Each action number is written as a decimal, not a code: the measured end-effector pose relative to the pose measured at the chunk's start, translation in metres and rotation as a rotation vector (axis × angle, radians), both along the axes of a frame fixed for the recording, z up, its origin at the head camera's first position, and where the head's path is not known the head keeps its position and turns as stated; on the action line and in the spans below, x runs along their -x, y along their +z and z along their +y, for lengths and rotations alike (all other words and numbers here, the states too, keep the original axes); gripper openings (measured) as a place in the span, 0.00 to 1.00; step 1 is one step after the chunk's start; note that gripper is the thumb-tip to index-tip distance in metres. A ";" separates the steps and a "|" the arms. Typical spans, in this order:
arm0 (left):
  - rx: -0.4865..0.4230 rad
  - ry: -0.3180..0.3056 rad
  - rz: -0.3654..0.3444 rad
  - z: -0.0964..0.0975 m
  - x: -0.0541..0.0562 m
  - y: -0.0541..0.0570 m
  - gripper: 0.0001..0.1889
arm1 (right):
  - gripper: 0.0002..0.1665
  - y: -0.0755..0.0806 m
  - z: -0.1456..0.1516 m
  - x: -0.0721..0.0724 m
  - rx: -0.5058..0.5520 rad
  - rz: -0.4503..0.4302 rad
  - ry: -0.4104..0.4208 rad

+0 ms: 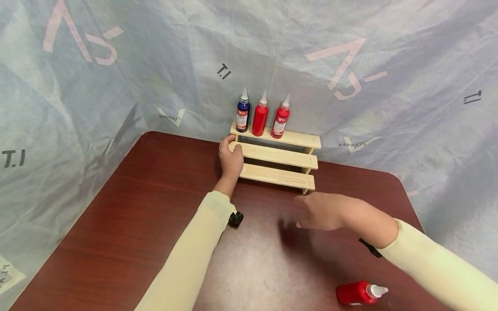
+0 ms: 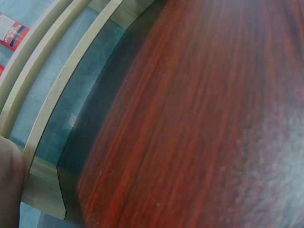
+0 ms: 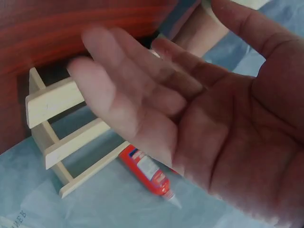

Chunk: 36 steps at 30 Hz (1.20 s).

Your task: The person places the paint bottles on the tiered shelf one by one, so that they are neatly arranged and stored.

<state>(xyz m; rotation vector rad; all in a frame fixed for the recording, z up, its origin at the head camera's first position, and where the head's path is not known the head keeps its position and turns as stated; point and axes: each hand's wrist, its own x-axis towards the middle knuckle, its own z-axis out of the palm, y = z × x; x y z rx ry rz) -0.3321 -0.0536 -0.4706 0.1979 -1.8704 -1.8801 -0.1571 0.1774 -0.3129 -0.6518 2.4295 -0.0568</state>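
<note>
A three-tier wooden rack [image 1: 278,155] stands at the back of the table. My left hand [image 1: 231,162] grips the left end of its middle tier, thumb on the front. On the top tier stand a blue bottle [image 1: 242,115], a red bottle [image 1: 260,120] and another red bottle [image 1: 280,122], all upright with white nozzle caps. My right hand [image 1: 324,211] hovers over the table in front of the rack's right end. In the right wrist view its palm [image 3: 228,123] holds nothing, with the fingers loosely bent. Another red bottle [image 1: 355,293] lies on its side near the front right.
The dark red-brown table [image 1: 155,216] has rounded back corners. Grey-blue sheeting [image 1: 194,52] with printed marks hangs close behind the rack and along the sides. A small black device [image 1: 235,219] sits by the left wrist.
</note>
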 end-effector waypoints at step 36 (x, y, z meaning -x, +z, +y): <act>0.007 -0.009 -0.009 0.000 0.001 -0.002 0.20 | 0.35 -0.040 0.008 -0.058 -0.322 -0.091 0.084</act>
